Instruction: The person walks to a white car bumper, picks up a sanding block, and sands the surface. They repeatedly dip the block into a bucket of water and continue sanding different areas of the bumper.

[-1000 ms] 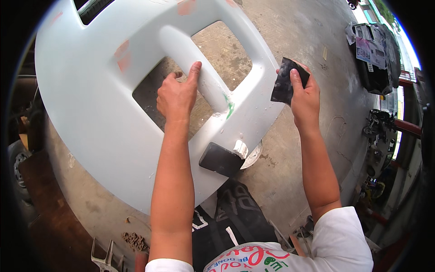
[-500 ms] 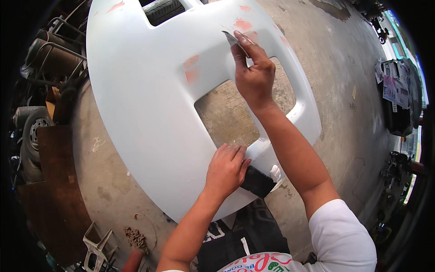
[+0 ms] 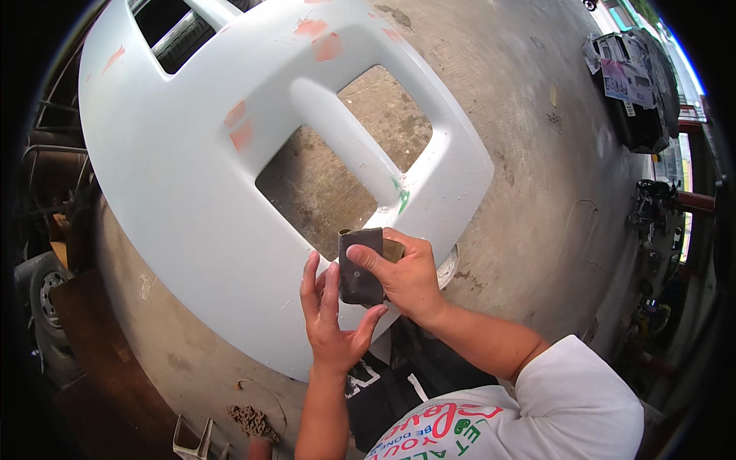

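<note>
A large pale grey bumper-like panel (image 3: 169, 230) fills the middle, with open cut-outs, salmon patches and a green smear near the lower bar. Over its lower part, my right hand (image 3: 410, 280) grips a dark rectangular pad (image 3: 360, 280), seemingly folded sandpaper, with an olive-brown piece (image 3: 394, 249) behind it. My thumb lies across the dark face. My left hand (image 3: 333, 326) is open beside it, fingers spread and tips at the pad's left and lower edges; whether they touch it is unclear. A white round object (image 3: 448, 268) shows partly at the panel's right edge, behind my right hand.
At left are a tyre (image 3: 50, 295), a brown board (image 3: 92, 330) and metal racks. Below lie a plastic chair (image 3: 192, 441) and a rag pile (image 3: 247, 420). At upper right stands a dark object covered with papers (image 3: 632, 88); motorbike-like shapes (image 3: 648, 211) line the right.
My right hand has come down from the upper panel to the lower part, beside my left hand, whose fingers have spread. The dark pad that lay on the panel no longer shows there.
</note>
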